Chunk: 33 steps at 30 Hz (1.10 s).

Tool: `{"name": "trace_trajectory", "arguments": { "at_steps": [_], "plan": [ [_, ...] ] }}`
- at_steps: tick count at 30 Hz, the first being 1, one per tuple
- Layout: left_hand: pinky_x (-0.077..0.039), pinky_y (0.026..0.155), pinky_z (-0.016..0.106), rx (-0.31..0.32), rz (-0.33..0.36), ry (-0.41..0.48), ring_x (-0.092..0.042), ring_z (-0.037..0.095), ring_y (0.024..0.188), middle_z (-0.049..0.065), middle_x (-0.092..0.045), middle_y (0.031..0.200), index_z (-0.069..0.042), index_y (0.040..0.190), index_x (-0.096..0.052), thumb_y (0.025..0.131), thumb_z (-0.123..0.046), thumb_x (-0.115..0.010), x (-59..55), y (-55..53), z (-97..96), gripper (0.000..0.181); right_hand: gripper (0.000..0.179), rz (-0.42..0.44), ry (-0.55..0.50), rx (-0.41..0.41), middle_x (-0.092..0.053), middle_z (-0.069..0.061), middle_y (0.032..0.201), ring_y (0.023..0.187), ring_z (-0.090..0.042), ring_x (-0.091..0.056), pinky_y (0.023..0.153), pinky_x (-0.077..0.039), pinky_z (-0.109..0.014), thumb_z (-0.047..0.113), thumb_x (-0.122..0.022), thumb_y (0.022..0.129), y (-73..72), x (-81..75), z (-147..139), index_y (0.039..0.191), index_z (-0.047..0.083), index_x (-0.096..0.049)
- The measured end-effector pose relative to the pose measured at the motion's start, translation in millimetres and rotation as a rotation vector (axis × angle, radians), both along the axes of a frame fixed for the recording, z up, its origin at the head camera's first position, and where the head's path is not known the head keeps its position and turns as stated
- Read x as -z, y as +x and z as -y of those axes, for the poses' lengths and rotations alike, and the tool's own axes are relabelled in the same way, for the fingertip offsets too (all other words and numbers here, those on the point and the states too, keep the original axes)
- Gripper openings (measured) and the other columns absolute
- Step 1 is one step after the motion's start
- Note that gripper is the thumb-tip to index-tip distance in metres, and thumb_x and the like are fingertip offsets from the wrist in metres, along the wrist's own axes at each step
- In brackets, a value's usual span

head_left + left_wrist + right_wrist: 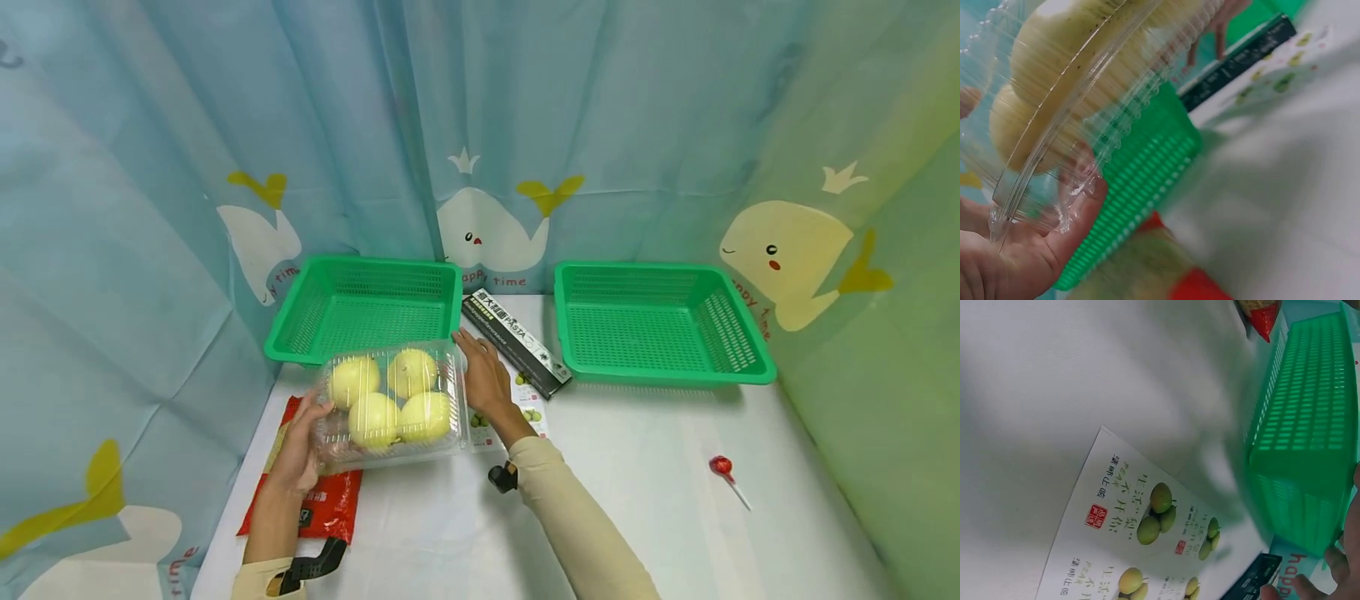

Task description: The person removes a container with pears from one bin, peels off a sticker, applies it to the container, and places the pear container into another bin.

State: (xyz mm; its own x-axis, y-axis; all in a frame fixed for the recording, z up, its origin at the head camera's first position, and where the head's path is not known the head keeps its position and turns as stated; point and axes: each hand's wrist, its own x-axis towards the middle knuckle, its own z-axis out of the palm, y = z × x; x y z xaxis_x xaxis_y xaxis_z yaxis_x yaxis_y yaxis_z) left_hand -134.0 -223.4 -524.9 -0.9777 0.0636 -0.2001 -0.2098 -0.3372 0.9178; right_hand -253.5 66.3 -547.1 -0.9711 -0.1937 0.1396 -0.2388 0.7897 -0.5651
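My left hand (300,442) grips the left end of a clear plastic fruit box (405,456), which is raised and tilted above the table. Several round, pale yellow fruits (372,419) with fine speckles show through its lid. In the left wrist view, the thumb and palm (1029,256) wrap the box's lower corner. My right hand (486,379) is at the box's right end, with fingers stretched forward beside the left basket. The right wrist view shows spread fingertips (1338,565) near that basket's corner, and the box is out of that view.
A green basket (386,263) stands behind the fruit box and another green basket (660,375) at the right. Between them lies a black pasta box (517,342), partly over a pear-printed sheet (534,414). A red food bag (333,504) lies under my left arm; a lollipop (722,467) is far right.
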Motion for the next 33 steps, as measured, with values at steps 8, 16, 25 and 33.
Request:
{"name": "trace_trajectory", "arguments": {
  "at_steps": [8, 16, 25, 33],
  "plan": [
    [-0.062, 0.075, 0.035, -0.037, 0.108, -0.022, -0.064, 0.018, 0.104, 0.007, -0.047, 0.135, -0.024, 0.173, -0.006, 0.107, -0.030, -0.045, 24.5, 19.2, -10.4, 0.076, 0.077, -0.012, -0.028, -0.092, -0.037, 0.003, 0.171, 0.152, -0.031, -0.041, 0.057, -0.054, -0.034, -0.014, -0.058, 0.095, -2.6, 4.5, -13, 0.163, 0.020, -0.044],
    [-0.056, 0.061, 0.022, -0.057, 0.120, -0.079, -0.065, 0.014, 0.096, 0.010, -0.045, 0.138, -0.023, 0.170, -0.020, 0.105, -0.024, -0.051, 42.1, 23.4, -23.8, 0.072, 0.054, -0.040, -0.168, -0.050, -0.053, -0.005, 0.161, 0.143, -0.035, -0.054, 0.095, -0.057, -0.056, 0.039, -0.068, 0.105, -3.3, 8.8, -36, 0.155, 0.022, -0.057],
    [-0.062, 0.073, 0.036, -0.014, 0.139, -0.153, -0.070, 0.020, 0.093, 0.016, -0.063, 0.120, -0.023, 0.166, -0.027, 0.099, -0.023, -0.063, 63.3, 19.7, -52.2, 0.075, 0.049, -0.022, -0.140, -0.022, -0.056, -0.008, 0.158, 0.139, -0.034, -0.059, 0.097, -0.057, -0.057, 0.038, -0.067, 0.106, 0.6, 11.9, -59, 0.153, 0.025, -0.059],
    [-0.063, 0.081, 0.041, -0.037, 0.144, -0.193, -0.068, 0.025, 0.101, 0.019, -0.059, 0.127, -0.025, 0.168, -0.019, 0.098, -0.029, -0.069, 71.1, 19.3, -93.5, 0.086, 0.037, -0.064, -0.139, -0.023, -0.073, -0.011, 0.133, 0.109, -0.032, -0.073, 0.075, -0.059, -0.049, 0.024, -0.069, 0.105, 19.1, 18.4, -88, 0.141, 0.016, -0.069]
  ]
}}
